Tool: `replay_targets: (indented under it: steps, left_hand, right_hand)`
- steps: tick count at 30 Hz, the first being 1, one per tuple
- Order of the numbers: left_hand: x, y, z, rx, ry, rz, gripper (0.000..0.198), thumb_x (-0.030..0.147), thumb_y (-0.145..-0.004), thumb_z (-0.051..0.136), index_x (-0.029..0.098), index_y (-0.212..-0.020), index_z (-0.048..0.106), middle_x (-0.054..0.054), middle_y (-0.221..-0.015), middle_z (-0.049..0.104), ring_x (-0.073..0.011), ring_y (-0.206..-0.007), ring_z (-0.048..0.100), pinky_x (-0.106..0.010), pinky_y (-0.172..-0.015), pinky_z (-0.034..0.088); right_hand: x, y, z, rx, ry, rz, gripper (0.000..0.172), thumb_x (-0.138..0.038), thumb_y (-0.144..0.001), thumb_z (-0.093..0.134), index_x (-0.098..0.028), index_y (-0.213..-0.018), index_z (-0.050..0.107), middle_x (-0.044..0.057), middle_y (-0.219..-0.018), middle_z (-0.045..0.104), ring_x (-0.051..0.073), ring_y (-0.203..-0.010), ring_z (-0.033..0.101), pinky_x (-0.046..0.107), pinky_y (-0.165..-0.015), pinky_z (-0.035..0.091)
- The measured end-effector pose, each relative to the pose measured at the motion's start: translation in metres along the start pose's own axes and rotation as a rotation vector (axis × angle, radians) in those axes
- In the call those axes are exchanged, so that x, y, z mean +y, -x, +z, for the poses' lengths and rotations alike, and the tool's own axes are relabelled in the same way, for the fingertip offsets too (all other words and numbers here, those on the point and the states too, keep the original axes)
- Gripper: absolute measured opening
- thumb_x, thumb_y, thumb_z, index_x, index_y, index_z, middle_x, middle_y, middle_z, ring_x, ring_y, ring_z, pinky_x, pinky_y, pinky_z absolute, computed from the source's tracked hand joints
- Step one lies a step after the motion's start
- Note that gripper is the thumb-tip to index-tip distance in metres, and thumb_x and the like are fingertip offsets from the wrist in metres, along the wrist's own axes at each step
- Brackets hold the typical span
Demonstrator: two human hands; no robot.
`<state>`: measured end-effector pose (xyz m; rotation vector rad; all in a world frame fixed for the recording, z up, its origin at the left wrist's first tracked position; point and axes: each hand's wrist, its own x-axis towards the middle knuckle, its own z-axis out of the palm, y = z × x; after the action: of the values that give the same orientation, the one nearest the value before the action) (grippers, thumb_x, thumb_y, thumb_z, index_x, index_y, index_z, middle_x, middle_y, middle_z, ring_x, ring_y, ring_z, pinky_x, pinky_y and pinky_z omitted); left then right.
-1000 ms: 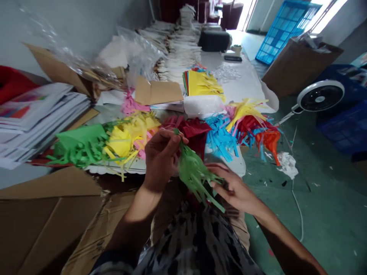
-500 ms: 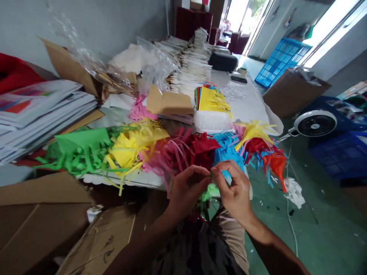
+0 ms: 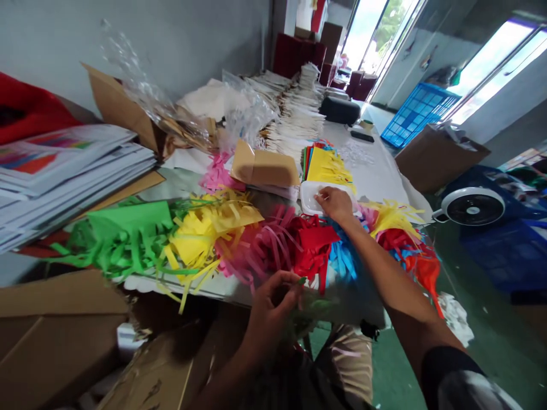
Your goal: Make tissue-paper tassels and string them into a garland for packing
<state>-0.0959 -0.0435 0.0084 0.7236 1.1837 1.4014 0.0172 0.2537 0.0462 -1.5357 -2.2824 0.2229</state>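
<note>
Near the table's front edge, my left hand (image 3: 276, 304) pinches the twisted end of a green paper tassel (image 3: 318, 307); its strips hang blurred below the fingers. My right hand (image 3: 335, 202) reaches across the table into a shallow white plastic tray (image 3: 308, 202). Its fingers are bunched together inside the tray, and whatever they hold is too small to make out. Red fringed paper (image 3: 314, 245) and blue fringed paper (image 3: 342, 256) lie under my right forearm. Behind the tray is a stack of uncut-topped fringed sheets, yellow uppermost (image 3: 327, 165).
Green fringed paper (image 3: 128, 228), yellow fringe (image 3: 196, 233) and pink fringe (image 3: 273, 239) line the table's front. Stacked printed packs (image 3: 77, 165) stand left, with cardboard boxes (image 3: 55, 319) below. A fan (image 3: 472, 206) and a blue crate (image 3: 421, 114) are at the right.
My right hand has left the green tassel and moved forward to the white tray. My left hand keeps its pinch on the tassel. The view has shifted slightly.
</note>
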Motion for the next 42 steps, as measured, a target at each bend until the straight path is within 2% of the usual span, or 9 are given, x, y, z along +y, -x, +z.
replay_targets:
  steps: [4, 9, 12, 15, 18, 21, 27, 33, 42]
  left_hand:
    - [0.000, 0.004, -0.003, 0.051, -0.059, -0.003, 0.030, 0.047, -0.085, 0.081, 0.018, -0.092, 0.076, -0.002, -0.081, 0.074, -0.0152, -0.073, 0.063, -0.023, -0.067, 0.046]
    - [0.008, 0.004, -0.003, 0.084, -0.028, -0.005, 0.030, 0.045, -0.081, 0.085, 0.018, -0.093, 0.081, -0.004, -0.080, 0.076, -0.0167, -0.073, 0.066, -0.025, -0.068, 0.051]
    - [0.013, 0.003, -0.001, 0.129, 0.014, 0.029, 0.029, 0.044, -0.082, 0.085, 0.018, -0.094, 0.081, -0.001, -0.072, 0.073, -0.0146, -0.066, 0.065, -0.024, -0.064, 0.051]
    - [0.017, 0.005, 0.003, 0.139, -0.024, 0.116, 0.025, 0.043, -0.086, 0.083, 0.019, -0.093, 0.081, -0.001, -0.073, 0.073, -0.0135, -0.067, 0.065, -0.022, -0.065, 0.049]
    - [0.021, 0.009, 0.010, 0.147, -0.084, 0.180, 0.022, 0.042, -0.087, 0.082, 0.020, -0.091, 0.081, -0.001, -0.078, 0.074, -0.0136, -0.071, 0.065, -0.022, -0.066, 0.049]
    - [0.023, 0.015, 0.018, 0.117, -0.111, 0.193, 0.022, 0.042, -0.087, 0.082, 0.020, -0.089, 0.081, -0.001, -0.082, 0.075, -0.0138, -0.073, 0.064, -0.023, -0.067, 0.048]
    - [0.027, 0.027, 0.031, 0.081, -0.132, 0.231, 0.016, 0.036, -0.089, 0.080, 0.020, -0.088, 0.079, -0.002, -0.085, 0.075, -0.0156, -0.079, 0.066, -0.025, -0.074, 0.050]
    - [0.031, 0.036, 0.036, 0.066, -0.224, 0.347, 0.008, 0.029, -0.091, 0.078, 0.022, -0.087, 0.079, -0.001, -0.089, 0.076, -0.0153, -0.083, 0.067, -0.025, -0.079, 0.050]
    - [0.030, 0.041, 0.042, 0.017, -0.267, 0.412, 0.008, 0.025, -0.092, 0.076, 0.021, -0.085, 0.077, 0.000, -0.086, 0.075, -0.0141, -0.081, 0.067, -0.024, -0.076, 0.050]
  right_hand:
    - [-0.002, -0.006, 0.010, 0.036, -0.044, 0.025, 0.018, -0.025, -0.093, 0.063, -0.017, -0.100, 0.078, 0.013, -0.104, 0.079, 0.027, -0.098, 0.071, 0.036, -0.087, 0.049]
    - [-0.005, 0.018, -0.009, 0.094, -0.168, 0.009, 0.021, -0.027, -0.095, 0.061, -0.015, -0.100, 0.077, 0.011, -0.100, 0.079, 0.022, -0.089, 0.071, 0.033, -0.084, 0.050]
    - [-0.017, 0.067, -0.029, 0.076, -0.358, -0.041, 0.028, -0.038, -0.098, 0.061, -0.017, -0.111, 0.073, 0.007, -0.096, 0.079, 0.018, -0.080, 0.071, 0.030, -0.075, 0.054]
    - [-0.037, 0.135, -0.051, 0.000, -0.794, -0.135, 0.026, -0.046, -0.094, 0.072, -0.020, -0.095, 0.074, 0.002, -0.081, 0.075, 0.015, -0.068, 0.068, 0.029, -0.068, 0.054]
    - [-0.052, 0.193, -0.067, -0.039, -0.823, -0.158, 0.025, -0.042, -0.094, 0.074, -0.021, -0.080, 0.072, 0.000, -0.073, 0.070, 0.014, -0.065, 0.064, 0.027, -0.063, 0.052]
    - [-0.055, 0.221, -0.074, -0.022, -0.810, -0.155, 0.022, -0.039, -0.095, 0.074, -0.022, -0.081, 0.074, 0.001, -0.075, 0.072, 0.014, -0.067, 0.066, 0.026, -0.062, 0.053]
    - [-0.045, 0.233, -0.079, 0.003, -0.881, -0.140, 0.013, -0.034, -0.091, 0.079, -0.023, -0.085, 0.078, 0.000, -0.075, 0.075, 0.014, -0.066, 0.069, 0.026, -0.062, 0.056]
    - [-0.044, 0.245, -0.086, 0.078, -0.811, -0.193, 0.005, -0.026, -0.093, 0.077, -0.024, -0.088, 0.077, -0.001, -0.082, 0.076, 0.013, -0.073, 0.070, 0.025, -0.068, 0.056]
    - [-0.038, 0.256, -0.091, 0.089, -0.696, -0.251, 0.010, -0.024, -0.097, 0.070, -0.022, -0.087, 0.070, -0.001, -0.080, 0.071, 0.013, -0.073, 0.066, 0.026, -0.070, 0.053]
